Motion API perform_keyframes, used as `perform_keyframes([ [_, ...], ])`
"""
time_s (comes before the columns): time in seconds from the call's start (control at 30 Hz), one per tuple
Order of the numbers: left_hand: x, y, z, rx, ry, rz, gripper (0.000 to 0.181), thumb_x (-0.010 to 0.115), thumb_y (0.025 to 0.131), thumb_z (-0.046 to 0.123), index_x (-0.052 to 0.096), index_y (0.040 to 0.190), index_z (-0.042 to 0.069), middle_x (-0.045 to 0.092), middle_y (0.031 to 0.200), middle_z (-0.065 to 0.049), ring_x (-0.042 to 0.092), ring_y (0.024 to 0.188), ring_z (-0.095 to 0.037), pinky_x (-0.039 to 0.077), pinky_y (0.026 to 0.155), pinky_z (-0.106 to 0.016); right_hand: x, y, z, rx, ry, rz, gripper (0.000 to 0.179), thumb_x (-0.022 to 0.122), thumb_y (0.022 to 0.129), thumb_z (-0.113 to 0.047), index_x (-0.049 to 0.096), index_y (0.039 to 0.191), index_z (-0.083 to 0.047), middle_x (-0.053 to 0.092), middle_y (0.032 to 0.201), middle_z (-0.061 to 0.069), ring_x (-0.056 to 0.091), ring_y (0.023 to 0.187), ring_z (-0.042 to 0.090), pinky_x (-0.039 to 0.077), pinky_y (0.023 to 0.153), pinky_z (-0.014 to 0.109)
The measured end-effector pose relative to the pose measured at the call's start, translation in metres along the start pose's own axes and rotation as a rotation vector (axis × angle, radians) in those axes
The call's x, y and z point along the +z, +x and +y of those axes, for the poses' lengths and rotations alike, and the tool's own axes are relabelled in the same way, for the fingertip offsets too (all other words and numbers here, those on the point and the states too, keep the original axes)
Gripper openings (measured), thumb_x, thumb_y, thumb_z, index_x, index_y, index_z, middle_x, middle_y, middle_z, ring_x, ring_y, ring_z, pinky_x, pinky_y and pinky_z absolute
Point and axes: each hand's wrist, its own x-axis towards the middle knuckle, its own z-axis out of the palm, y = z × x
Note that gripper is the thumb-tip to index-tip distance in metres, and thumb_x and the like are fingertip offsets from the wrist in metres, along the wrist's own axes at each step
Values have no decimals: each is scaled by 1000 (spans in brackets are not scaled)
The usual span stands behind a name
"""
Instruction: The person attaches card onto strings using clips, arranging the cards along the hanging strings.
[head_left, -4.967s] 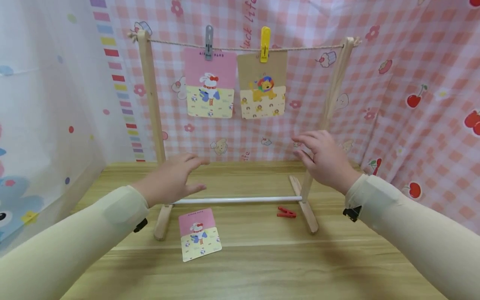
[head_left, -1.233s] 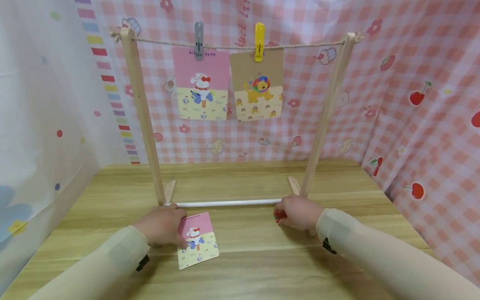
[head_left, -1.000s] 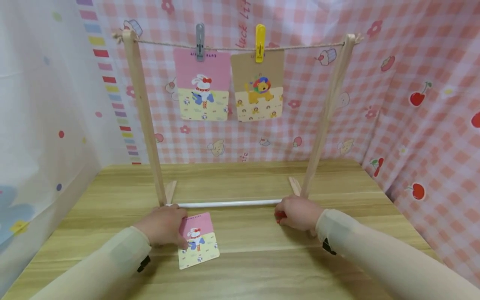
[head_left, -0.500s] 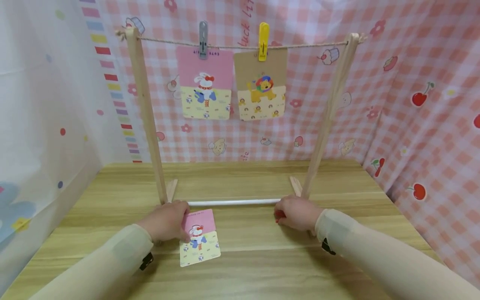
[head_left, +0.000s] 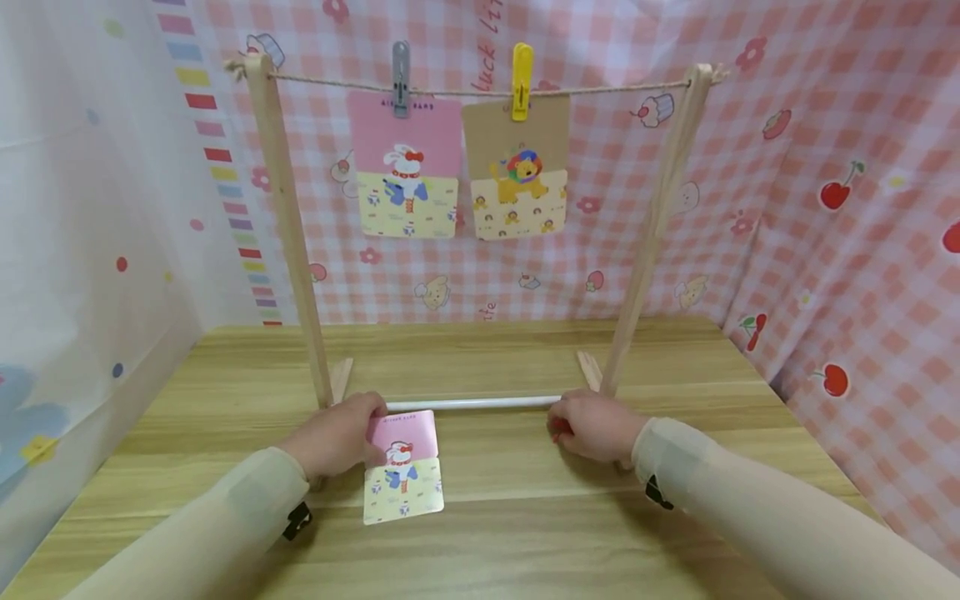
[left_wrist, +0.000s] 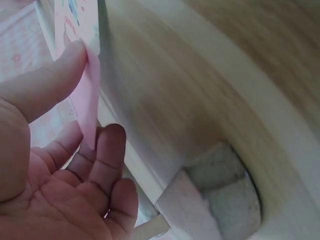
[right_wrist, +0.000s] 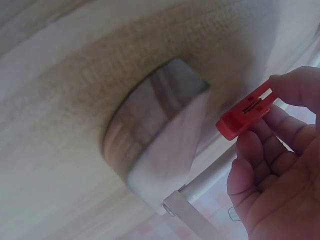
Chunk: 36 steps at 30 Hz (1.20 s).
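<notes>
My left hand (head_left: 339, 436) pinches the left edge of a pink and yellow card (head_left: 403, 483) with a white rabbit on it. In the left wrist view the thumb presses on the pink half of the card (left_wrist: 89, 95), fingers behind, and the card stands off the table. By the right foot of the wooden stand, my right hand (head_left: 598, 425) pinches a red clothespin (right_wrist: 247, 112) between thumb and fingers; in the head view the hand mostly hides it. Above hang a rabbit card (head_left: 408, 204) under a grey clothespin (head_left: 401, 79) and a lion card (head_left: 517, 204) under a yellow clothespin (head_left: 522, 82).
A twine line (head_left: 607, 89) runs between two wooden posts (head_left: 288, 212). Low down, a white rod (head_left: 472, 404) joins them, just beyond both hands. The wooden table (head_left: 510, 542) ends at a pink checked cloth (head_left: 600, 283) behind.
Both hands have come down from above the table. The left has taken hold of the loose card and shifted it slightly right and away; the right has taken up the red clothespin.
</notes>
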Motion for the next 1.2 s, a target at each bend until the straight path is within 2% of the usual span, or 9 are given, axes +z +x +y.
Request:
perform_keyframes([
  [0.1,1,3,-1,11,-49,11,50,88,86,18,61,127,10,64,107,-3,59,93,-21,54,90,-42,-1,-1,0,-10,12,25,10,77,93,-14,68,91,-14,61,87,-5,55,80,9,52,74,29],
  [0.3,0,6,-1,24,-140,20,42,82,91,11,61,126,9,62,102,-4,57,91,-21,50,83,-36,-2,-2,1,24,56,52,14,76,92,-14,62,91,-15,58,83,-7,53,77,8,50,71,28],
  [0.47,-1,8,1,38,-173,34,37,79,94,11,60,125,9,62,100,-6,56,88,-21,50,77,-33,-3,-2,3,42,75,73,13,74,93,-15,61,92,-14,54,80,-6,49,73,9,45,66,26],
  [0.53,-1,8,2,45,-178,40,34,77,96,12,61,125,10,62,100,-6,56,88,-21,50,76,-33,-3,-2,4,35,62,90,11,73,93,-15,64,98,-11,57,84,-4,51,75,9,47,67,27],
  [0.7,-1,11,3,38,-202,66,26,71,101,15,63,126,13,68,112,-7,61,100,-23,54,87,-39,-1,-3,5,3,27,142,22,73,94,-14,70,113,-4,65,96,0,56,83,10,53,75,30],
  [0.8,0,12,3,39,-206,82,23,67,103,16,63,126,15,69,121,-7,64,111,-26,56,97,-46,-2,-3,5,-4,21,161,20,73,94,-14,71,111,-5,65,95,0,56,83,10,53,75,31],
  [0.9,0,14,3,47,-208,91,24,66,104,17,63,128,15,69,126,-7,65,116,-27,56,100,-50,-4,-3,4,0,28,168,20,73,94,-14,71,112,-4,64,92,-1,55,81,9,53,73,30],
  [1.2,-5,15,10,56,-233,114,26,67,103,16,65,128,11,69,120,-7,65,103,-22,57,90,-40,-10,-4,2,21,53,171,26,73,94,-13,69,117,-2,65,94,0,56,81,10,53,73,30],
])
